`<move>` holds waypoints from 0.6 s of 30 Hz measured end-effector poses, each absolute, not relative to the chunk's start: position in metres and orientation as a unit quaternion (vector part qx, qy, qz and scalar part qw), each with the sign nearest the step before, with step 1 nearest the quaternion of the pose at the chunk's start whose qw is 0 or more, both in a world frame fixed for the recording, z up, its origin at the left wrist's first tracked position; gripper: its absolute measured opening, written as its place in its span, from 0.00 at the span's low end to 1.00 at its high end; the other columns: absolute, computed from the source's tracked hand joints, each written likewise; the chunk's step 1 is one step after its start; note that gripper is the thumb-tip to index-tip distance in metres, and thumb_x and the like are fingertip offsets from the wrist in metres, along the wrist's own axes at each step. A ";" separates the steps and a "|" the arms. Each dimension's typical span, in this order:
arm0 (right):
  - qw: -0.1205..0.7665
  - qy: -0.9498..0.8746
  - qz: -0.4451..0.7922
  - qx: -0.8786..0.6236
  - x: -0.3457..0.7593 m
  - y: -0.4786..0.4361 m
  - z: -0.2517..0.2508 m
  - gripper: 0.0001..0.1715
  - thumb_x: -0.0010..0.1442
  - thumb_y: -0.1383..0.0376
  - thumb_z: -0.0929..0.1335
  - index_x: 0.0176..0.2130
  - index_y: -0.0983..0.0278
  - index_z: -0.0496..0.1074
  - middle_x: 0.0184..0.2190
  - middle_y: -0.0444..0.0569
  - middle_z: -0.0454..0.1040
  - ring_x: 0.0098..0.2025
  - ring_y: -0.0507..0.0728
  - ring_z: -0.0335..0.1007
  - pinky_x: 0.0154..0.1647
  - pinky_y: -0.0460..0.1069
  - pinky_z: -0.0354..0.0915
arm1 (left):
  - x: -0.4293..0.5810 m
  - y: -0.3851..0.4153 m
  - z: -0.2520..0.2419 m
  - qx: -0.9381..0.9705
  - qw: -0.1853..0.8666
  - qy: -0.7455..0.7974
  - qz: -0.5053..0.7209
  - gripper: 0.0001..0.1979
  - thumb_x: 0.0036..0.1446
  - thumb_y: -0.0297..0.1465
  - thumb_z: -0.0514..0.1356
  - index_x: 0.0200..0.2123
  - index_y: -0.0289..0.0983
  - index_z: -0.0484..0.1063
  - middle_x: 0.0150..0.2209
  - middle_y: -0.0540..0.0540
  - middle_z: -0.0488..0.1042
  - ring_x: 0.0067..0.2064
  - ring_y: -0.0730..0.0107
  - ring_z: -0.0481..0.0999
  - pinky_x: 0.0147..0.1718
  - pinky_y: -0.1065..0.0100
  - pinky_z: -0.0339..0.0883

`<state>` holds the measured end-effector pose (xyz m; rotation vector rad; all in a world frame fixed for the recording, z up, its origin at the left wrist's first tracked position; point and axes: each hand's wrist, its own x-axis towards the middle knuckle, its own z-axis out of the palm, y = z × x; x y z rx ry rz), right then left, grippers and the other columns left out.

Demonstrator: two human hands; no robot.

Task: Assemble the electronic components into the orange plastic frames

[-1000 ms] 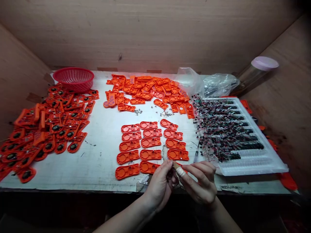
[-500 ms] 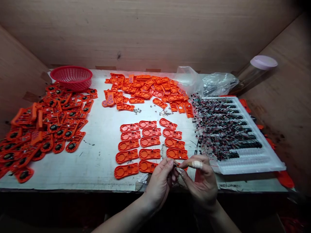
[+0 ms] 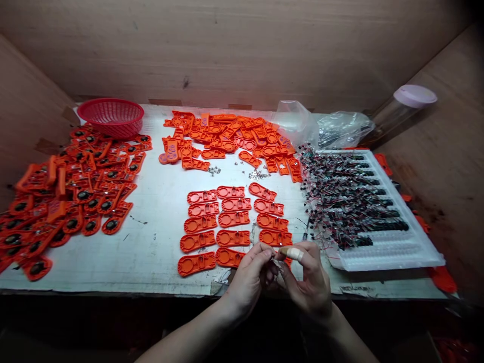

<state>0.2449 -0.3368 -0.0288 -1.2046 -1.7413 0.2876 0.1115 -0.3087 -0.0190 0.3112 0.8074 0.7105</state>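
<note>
My left hand [image 3: 252, 277] and my right hand [image 3: 308, 280] meet at the table's front edge, thumbs and fingertips pinched close together. Something small sits between the fingertips, too small and covered to name. White tape wraps a finger of my right hand. Just beyond the hands, orange plastic shell halves [image 3: 233, 238] lie open side up in three columns. The nearest shell in the right column is mostly covered by my fingers. Small metal pieces [image 3: 257, 175] lie in little heaps behind the columns.
Loose orange shells [image 3: 227, 132] pile up at the back. At left, shells with dark round parts [image 3: 93, 194] heap beside a red basket [image 3: 111, 118]. On the right, a white tray [image 3: 418, 254] holds rows of wired circuit boards [image 3: 348, 201]. Behind it are plastic bags [image 3: 344, 126] and a lidded clear jar [image 3: 401, 113].
My right hand has shifted slightly left, its taped finger bending in closer to the left fingertips. The left hand stays nearly in place, and the shells lie as before.
</note>
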 end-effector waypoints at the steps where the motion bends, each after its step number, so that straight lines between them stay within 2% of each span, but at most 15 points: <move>1: 0.477 -0.706 0.166 -0.496 0.245 -0.337 -0.027 0.28 0.57 0.77 0.66 0.54 0.58 0.62 0.36 0.49 0.70 0.37 0.57 0.65 0.38 0.56 0.65 | 0.111 -0.308 -0.020 0.150 0.849 0.383 0.332 0.12 0.52 0.37 0.62 0.29 0.36 0.63 0.20 0.56 0.61 0.21 0.81 0.56 0.22 0.76 0.48; 4: 0.486 -0.646 0.280 -0.517 0.248 -0.334 -0.025 0.21 0.60 0.72 0.65 0.52 0.57 0.63 0.36 0.48 0.68 0.38 0.57 0.66 0.38 0.55 0.67 | 0.111 -0.303 -0.021 0.161 0.841 0.382 0.347 0.11 0.53 0.36 0.59 0.28 0.37 0.61 0.20 0.56 0.61 0.20 0.81 0.54 0.21 0.75 0.48; 6: 0.503 -0.583 0.292 -0.567 0.254 -0.325 -0.029 0.19 0.61 0.69 0.66 0.51 0.58 0.62 0.38 0.49 0.68 0.40 0.57 0.67 0.41 0.54 0.67 | 0.111 -0.296 -0.021 0.169 0.834 0.373 0.371 0.09 0.53 0.35 0.57 0.27 0.37 0.60 0.20 0.55 0.62 0.20 0.80 0.54 0.21 0.75 0.48; 9: 0.484 -0.571 0.234 -0.621 0.265 -0.304 -0.042 0.16 0.61 0.66 0.66 0.50 0.60 0.63 0.40 0.50 0.68 0.41 0.57 0.69 0.44 0.55 0.67 | 0.109 -0.281 -0.019 0.185 0.824 0.360 0.395 0.09 0.54 0.35 0.53 0.25 0.36 0.62 0.20 0.52 0.63 0.20 0.79 0.55 0.20 0.75 0.48; 12: 0.430 -0.630 0.185 -0.619 0.273 -0.287 -0.057 0.12 0.62 0.66 0.64 0.48 0.62 0.63 0.38 0.50 0.67 0.40 0.57 0.68 0.42 0.54 0.67 | 0.108 -0.264 -0.018 0.199 0.806 0.380 0.409 0.13 0.56 0.36 0.53 0.24 0.35 0.65 0.21 0.51 0.65 0.20 0.79 0.57 0.20 0.75 0.49; 15: 0.387 -0.675 0.151 -0.610 0.273 -0.280 -0.067 0.10 0.63 0.67 0.62 0.46 0.63 0.63 0.36 0.51 0.66 0.38 0.59 0.65 0.39 0.55 0.67 | 0.110 -0.250 -0.022 0.169 0.805 0.407 0.397 0.10 0.57 0.33 0.56 0.31 0.32 0.72 0.22 0.51 0.66 0.20 0.81 0.58 0.19 0.76 0.49; 18: 0.359 -0.700 0.120 -0.606 0.271 -0.279 -0.070 0.10 0.63 0.70 0.60 0.45 0.63 0.63 0.34 0.51 0.66 0.38 0.60 0.63 0.38 0.56 0.66 | 0.114 -0.241 -0.026 0.102 0.826 0.414 0.370 0.10 0.58 0.28 0.56 0.37 0.29 0.74 0.25 0.47 0.70 0.22 0.80 0.65 0.21 0.77 0.56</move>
